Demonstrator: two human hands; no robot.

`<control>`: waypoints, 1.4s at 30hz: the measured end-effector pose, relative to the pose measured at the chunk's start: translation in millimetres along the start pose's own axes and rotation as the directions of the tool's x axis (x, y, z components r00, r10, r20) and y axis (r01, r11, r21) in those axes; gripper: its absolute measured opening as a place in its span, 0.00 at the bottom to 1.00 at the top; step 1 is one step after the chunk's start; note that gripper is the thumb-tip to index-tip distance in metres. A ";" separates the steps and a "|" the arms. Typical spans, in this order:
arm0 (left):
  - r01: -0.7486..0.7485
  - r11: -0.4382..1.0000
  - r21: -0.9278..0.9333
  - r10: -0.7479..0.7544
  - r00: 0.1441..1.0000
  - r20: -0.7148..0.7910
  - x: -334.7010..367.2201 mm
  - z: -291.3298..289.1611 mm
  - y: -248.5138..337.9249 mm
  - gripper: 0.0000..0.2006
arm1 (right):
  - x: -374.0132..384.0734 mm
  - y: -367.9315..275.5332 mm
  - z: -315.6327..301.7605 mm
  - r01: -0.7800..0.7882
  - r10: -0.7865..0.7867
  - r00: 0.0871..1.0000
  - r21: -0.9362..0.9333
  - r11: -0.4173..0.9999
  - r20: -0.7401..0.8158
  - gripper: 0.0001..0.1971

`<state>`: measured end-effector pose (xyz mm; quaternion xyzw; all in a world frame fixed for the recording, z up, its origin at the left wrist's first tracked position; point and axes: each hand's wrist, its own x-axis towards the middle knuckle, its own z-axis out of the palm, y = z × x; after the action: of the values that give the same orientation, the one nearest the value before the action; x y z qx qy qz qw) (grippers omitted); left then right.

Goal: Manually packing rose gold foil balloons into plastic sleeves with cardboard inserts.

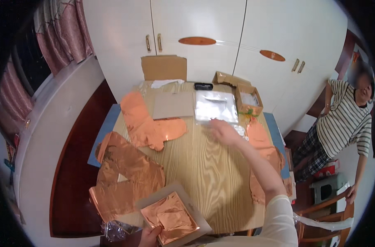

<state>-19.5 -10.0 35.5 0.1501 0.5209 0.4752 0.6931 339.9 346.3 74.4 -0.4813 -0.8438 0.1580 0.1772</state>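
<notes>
Near the front edge of the table, my left hand [151,236] grips a grey cardboard square [200,225] by its lower left side, the thumb on top. A wrinkled sheet of copper-coloured foil [177,212] lies on that card. My right arm reaches across the table. My right hand [225,132] is at the near edge of a stack of clear plastic sleeves [218,108], fingers stretched toward it and nothing visibly held. Whether the fingertips touch the sleeves, I cannot tell. Left of the sleeves lies a plain grey cardboard sheet [173,105].
Copper foil pieces lie at left [125,181], at far left [144,123] and along the right side [263,158]. An open cardboard box [250,100] and a black case [203,86] stand at the back. Beyond the right edge, a person in a striped shirt [340,115] holds a wooden chair [340,214].
</notes>
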 end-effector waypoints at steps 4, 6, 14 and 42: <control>-0.131 0.991 -0.017 0.132 0.987 0.093 32.3 -18.0 -12.1 0.23 | 69.7 101.1 17.2 -0.175 0.143 0.981 -0.267 0.948 -0.134 0.29; -0.089 0.996 -0.030 0.091 0.993 0.076 38.3 -27.3 -14.7 0.28 | 84.9 107.9 23.1 -0.250 0.237 0.968 -0.346 0.904 -0.081 0.30; -0.094 0.993 0.069 0.102 0.987 -0.127 43.1 4.9 16.5 0.16 | 93.6 134.2 55.5 -0.318 0.273 0.946 -0.350 0.881 -0.173 0.21; 0.077 0.985 0.152 -0.101 0.982 0.157 1.3 -17.2 -52.5 0.12 | -179.4 -156.5 96.9 -0.163 0.118 0.975 -0.246 0.955 -0.186 0.08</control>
<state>-8.0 -40.3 -9.3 0.2154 0.5015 0.3904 0.7414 262.8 105.0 30.5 -0.5710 -0.8026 0.0167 0.1719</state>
